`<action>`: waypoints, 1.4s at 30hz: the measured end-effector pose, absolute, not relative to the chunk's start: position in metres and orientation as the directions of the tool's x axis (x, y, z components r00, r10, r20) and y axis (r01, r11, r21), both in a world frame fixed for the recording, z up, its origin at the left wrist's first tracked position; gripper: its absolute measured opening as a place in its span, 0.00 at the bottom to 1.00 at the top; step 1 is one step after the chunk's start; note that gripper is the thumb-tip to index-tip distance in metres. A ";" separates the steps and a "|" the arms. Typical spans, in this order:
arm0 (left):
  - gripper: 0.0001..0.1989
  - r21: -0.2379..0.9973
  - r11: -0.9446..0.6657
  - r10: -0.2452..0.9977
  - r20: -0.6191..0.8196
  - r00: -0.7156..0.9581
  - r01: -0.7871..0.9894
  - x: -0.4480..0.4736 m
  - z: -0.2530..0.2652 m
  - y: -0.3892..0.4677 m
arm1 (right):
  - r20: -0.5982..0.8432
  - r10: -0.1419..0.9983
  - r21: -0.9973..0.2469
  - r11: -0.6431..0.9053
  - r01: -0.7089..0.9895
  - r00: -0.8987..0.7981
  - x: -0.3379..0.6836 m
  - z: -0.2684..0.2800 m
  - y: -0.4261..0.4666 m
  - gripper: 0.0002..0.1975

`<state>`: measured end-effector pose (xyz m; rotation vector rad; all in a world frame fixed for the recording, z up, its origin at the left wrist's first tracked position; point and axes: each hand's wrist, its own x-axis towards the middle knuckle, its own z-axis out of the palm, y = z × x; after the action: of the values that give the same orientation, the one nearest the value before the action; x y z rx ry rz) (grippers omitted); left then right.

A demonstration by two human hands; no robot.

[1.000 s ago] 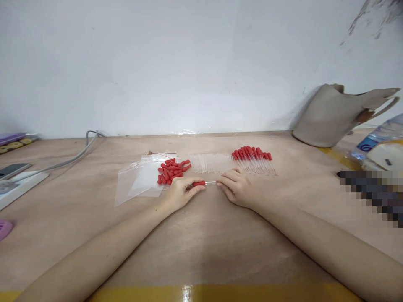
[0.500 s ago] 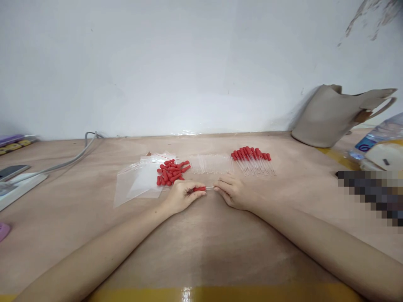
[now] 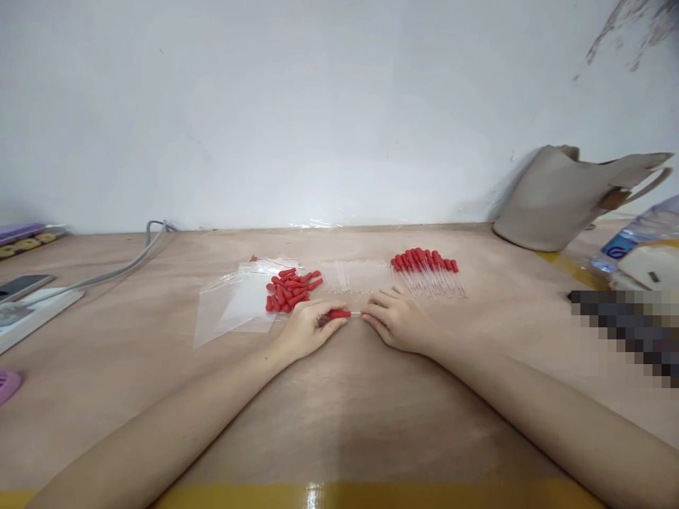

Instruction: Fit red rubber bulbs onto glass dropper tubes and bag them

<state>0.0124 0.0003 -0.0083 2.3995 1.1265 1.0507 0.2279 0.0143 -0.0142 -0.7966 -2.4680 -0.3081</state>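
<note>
My left hand (image 3: 310,328) pinches a red rubber dropper bulb (image 3: 340,314) between thumb and fingers. A thin clear dropper tube (image 3: 356,314) runs from the bulb's mouth to my right hand (image 3: 397,322), whose fingertips are closed on its other end. Just behind my left hand lies a pile of loose red bulbs (image 3: 286,288). Bare clear tubes (image 3: 353,274) are spread in a row beyond the gap between my hands. To their right, droppers with red bulbs fitted (image 3: 427,261) lie side by side, bulbs toward the wall.
Clear plastic bags (image 3: 233,307) lie left of the bulb pile. A grey cable (image 3: 122,271) runs to a white power strip (image 3: 37,318) by a phone (image 3: 24,286). At right are a beige bag (image 3: 556,198), a water bottle (image 3: 641,230) and a pixelated dark object (image 3: 626,332).
Less of the tube shows between my hands, and the bulb sits slightly nearer my right fingers. Both hands keep their grip. The whole view has shifted slightly.
</note>
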 end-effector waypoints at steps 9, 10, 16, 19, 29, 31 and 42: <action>0.12 0.458 -0.689 0.725 0.464 0.509 0.562 0.010 -0.009 0.002 | 0.533 0.846 -0.365 0.232 0.902 -0.002 0.273 -0.003 0.051 0.15; 0.11 0.453 -0.695 0.719 0.461 0.520 0.559 0.010 -0.009 0.003 | 0.502 0.861 -0.399 0.142 0.906 0.086 0.279 -0.002 0.055 0.15; 0.09 0.434 -0.703 0.711 0.452 0.539 0.563 0.011 -0.010 0.004 | 0.404 0.864 -0.452 -0.098 0.887 0.301 0.300 -0.005 0.070 0.15; 0.08 0.424 -0.707 0.706 0.459 0.539 0.566 0.011 -0.010 0.004 | 0.394 0.871 -0.412 -0.119 0.904 0.294 0.299 -0.011 0.074 0.15; 0.07 0.408 -0.714 0.699 0.457 0.549 0.569 0.011 -0.011 0.005 | 0.307 0.900 -0.413 -0.167 0.895 0.310 0.295 -0.013 0.078 0.18; 0.07 0.403 -0.714 0.700 0.454 0.552 0.573 0.011 -0.011 0.005 | 0.318 0.890 -0.417 -0.179 0.891 0.327 0.296 -0.011 0.077 0.20; 0.06 0.401 -0.726 0.687 0.460 0.562 0.559 0.013 -0.011 0.006 | 0.313 0.949 -0.310 0.055 0.949 0.048 0.257 -0.005 0.061 0.14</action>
<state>0.0127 0.0055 -0.0108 2.5865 1.0466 0.8973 0.2573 0.0607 -0.0052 -1.8952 -1.9022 -0.0018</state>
